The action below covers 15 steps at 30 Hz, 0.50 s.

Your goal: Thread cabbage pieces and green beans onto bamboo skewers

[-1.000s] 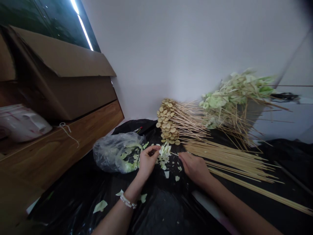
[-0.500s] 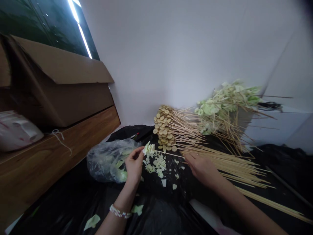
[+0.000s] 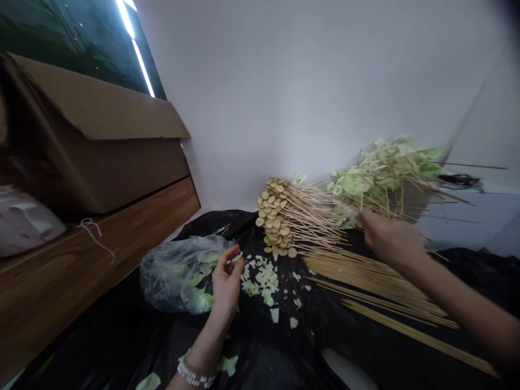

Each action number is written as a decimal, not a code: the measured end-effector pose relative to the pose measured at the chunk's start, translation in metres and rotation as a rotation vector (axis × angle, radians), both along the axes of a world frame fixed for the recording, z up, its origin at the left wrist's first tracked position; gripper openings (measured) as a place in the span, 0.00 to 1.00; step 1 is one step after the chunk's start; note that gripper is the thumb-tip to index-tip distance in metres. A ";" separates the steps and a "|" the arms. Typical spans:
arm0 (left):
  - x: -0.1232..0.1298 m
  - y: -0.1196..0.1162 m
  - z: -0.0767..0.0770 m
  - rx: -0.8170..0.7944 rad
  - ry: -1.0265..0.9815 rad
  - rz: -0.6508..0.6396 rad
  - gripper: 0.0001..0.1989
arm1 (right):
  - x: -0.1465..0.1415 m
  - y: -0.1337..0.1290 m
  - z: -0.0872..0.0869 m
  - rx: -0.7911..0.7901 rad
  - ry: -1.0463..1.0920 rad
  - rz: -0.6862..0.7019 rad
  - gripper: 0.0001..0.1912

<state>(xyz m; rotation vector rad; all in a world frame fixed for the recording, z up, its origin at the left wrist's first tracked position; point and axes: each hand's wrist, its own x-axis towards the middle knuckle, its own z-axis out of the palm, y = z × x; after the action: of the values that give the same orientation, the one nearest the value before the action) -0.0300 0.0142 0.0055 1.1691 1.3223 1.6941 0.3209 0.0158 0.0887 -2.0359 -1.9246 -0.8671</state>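
Observation:
My left hand (image 3: 226, 279) is raised between the plastic bag and the cabbage scraps. Its thumb and fingers are curled but apart, with a small green scrap showing at the fingertips; whether it touches them is unclear. My right hand (image 3: 392, 238), blurred, is closed over the stick ends at the right. It grips a skewer whose cabbage-loaded end (image 3: 298, 179) shows above the stacked potato-slice skewers (image 3: 275, 216); most of its stick blends into those behind. Cabbage skewers (image 3: 385, 168) are heaped beyond my right hand. Cabbage scraps (image 3: 262, 279) lie on black plastic sheeting (image 3: 276, 346).
A clear plastic bag (image 3: 174, 276) of cabbage leaves lies left of my left hand. Bare bamboo sticks (image 3: 365, 279) are spread at the right. A cardboard box (image 3: 122, 168) stands on a wooden ledge (image 3: 162, 208). A white wall (image 3: 284, 97) rises behind.
My right hand has moved right and up with the cabbage skewer, out of my left hand's hold. My left hand has let go and its fingers have loosened.

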 end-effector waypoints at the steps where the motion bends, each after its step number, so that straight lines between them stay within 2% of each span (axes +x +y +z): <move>1: 0.001 0.000 0.000 -0.015 0.004 -0.013 0.23 | 0.007 0.010 0.018 -0.032 -0.014 -0.067 0.13; 4: 0.003 -0.002 0.001 -0.039 0.002 -0.036 0.22 | 0.022 0.040 0.063 -0.086 -0.108 -0.141 0.18; 5: 0.003 -0.002 0.002 -0.045 0.001 -0.040 0.22 | 0.025 0.049 0.074 -0.044 -0.135 -0.181 0.14; 7: 0.004 -0.002 0.002 -0.055 0.000 -0.039 0.22 | 0.029 0.065 0.088 -0.040 -0.167 -0.172 0.11; 10: 0.004 -0.001 0.002 -0.068 0.009 -0.045 0.23 | 0.026 0.082 0.095 -0.035 -0.175 -0.127 0.12; 15: 0.003 0.000 0.000 -0.074 0.044 -0.075 0.21 | 0.018 0.092 0.095 -0.099 -0.141 -0.002 0.13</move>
<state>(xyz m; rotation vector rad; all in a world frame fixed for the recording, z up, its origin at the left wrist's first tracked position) -0.0267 0.0143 0.0055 1.2045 1.3395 1.5616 0.3388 0.1082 0.1837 -2.0835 -2.0780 -0.9582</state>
